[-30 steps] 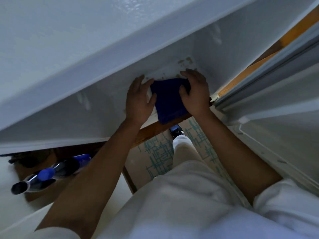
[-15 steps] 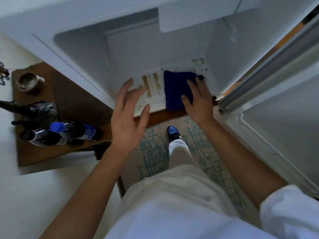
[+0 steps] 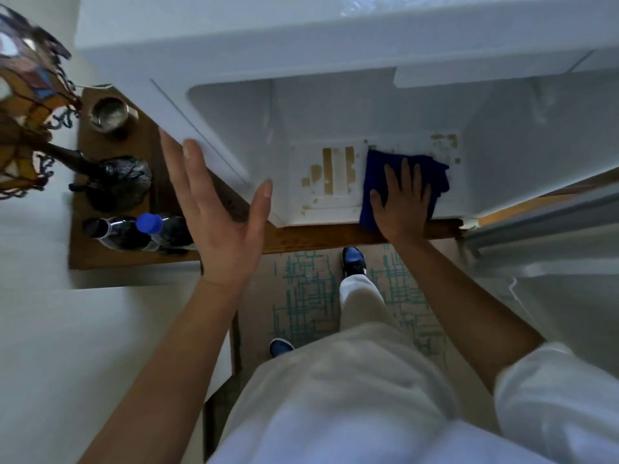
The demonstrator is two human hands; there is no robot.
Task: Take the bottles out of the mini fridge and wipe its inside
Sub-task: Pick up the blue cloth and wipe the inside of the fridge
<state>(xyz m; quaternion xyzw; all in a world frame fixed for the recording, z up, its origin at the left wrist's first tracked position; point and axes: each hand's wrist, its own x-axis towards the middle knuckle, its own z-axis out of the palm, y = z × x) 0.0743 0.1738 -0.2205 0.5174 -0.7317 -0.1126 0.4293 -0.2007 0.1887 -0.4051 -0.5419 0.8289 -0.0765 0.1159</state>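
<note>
On the far left, the bottles (image 3: 140,231) lay on the wooden worktop (image 3: 100,256) beside the mini fridge (image 3: 234,45), already out of it, so the emptying step looked done and the wiping was in hand. The left hand (image 3: 219,216) hung in the air just in front of the fridge's left wall, fingers straight and spread, holding nothing. Further right, brown stains (image 3: 331,172) marked the fridge floor. Beside them the right hand (image 3: 402,199) pressed flat, fingers straight, on a blue cloth (image 3: 378,172) lying on the floor near the front edge. More specks (image 3: 445,142) showed at the back right corner. The next move likely called for dragging the cloth leftward over the stains, with firm downward pressure.
</note>
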